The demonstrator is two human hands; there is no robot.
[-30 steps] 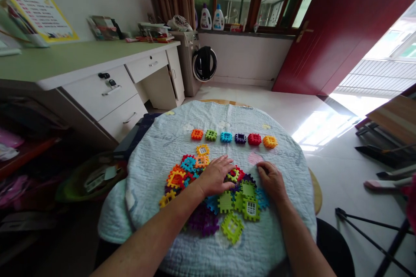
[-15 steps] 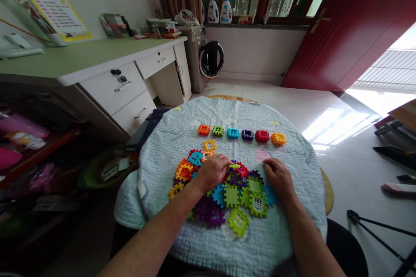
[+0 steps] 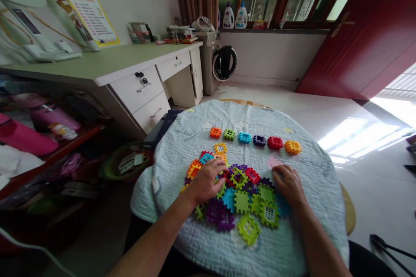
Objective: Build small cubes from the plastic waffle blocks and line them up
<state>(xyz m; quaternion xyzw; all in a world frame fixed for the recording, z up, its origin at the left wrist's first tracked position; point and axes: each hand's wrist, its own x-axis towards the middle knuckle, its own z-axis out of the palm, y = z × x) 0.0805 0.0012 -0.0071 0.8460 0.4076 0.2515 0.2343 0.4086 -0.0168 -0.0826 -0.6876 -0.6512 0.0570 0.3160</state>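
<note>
My left hand (image 3: 209, 180) is over the left part of a pile of interlocking plastic tiles, its fingers apart and curved above green and red pieces. A light green window tile (image 3: 238, 178) lies just right of its fingertips. My right hand (image 3: 289, 183) rests at the pile's right edge, beside a blue tile (image 3: 283, 206), fingers loosely spread and holding nothing visible. Purple tiles (image 3: 220, 215) and a green solid tile (image 3: 242, 201) lie nearer to me. Behind the pile stands a row of small assembled blocks, from an orange one (image 3: 215, 132) to a yellow one (image 3: 293, 147).
A quilted cloth (image 3: 292, 242) covers the round table. To the left are a desk (image 3: 113, 62) with drawers and a shelf with pink bottles (image 3: 26, 136). A washing machine (image 3: 208, 62) and a red door (image 3: 351, 43) stand farther back.
My left hand has let go of a light green tile, which now lies on the pile, and has drawn back leftward with its fingers opened. The view has turned slightly left.
</note>
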